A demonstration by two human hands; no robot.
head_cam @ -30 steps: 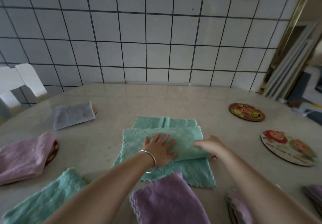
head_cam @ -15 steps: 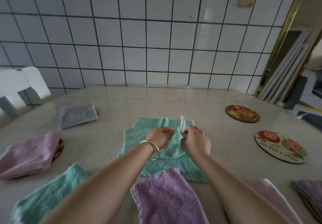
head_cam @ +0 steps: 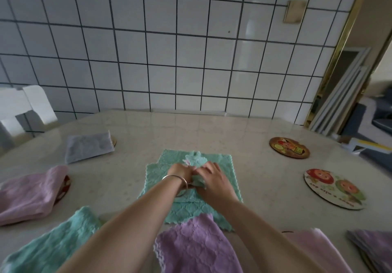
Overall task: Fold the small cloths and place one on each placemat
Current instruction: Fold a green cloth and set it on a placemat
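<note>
1. Left hand (head_cam: 180, 172) and right hand (head_cam: 212, 179) met mid-table, both curled onto a bunched green cloth (head_cam: 196, 162), pinching it between them. Silver bangle (head_cam: 177, 180) on the left wrist.
2. Looked like mid-fold: cloth gathered into a small wad, not yet a tidy shape. Sat on top of more flat green cloths (head_cam: 220, 166), roughly centre of the table (head_cam: 191, 128), a bit toward the near edge.
3. Next move, probably: flatten and finish the fold, then carry it to a bare placemat. Would need lifting only the top piece without dragging the ones under it.
4. Two round placemats uncovered near the right edge: far placemat (head_cam: 289, 150) and near placemat (head_cam: 335, 189).
5. Left edge already dealt with, by the look of it: grey cloth (head_cam: 89, 147) over a mat toward the far left, pink cloth (head_cam: 29, 196) over another mat closer in.
6. Near edge cluttered with unfolded stuff: purple cloth (head_cam: 195, 245) just under the arms, another green one (head_cam: 48, 245) near-left, a pale pink one (head_cam: 307, 245) and a stack (head_cam: 371, 245) near-right.
7. Nothing blocking the way right, apart from the loose cloths close by the elbows.
</note>
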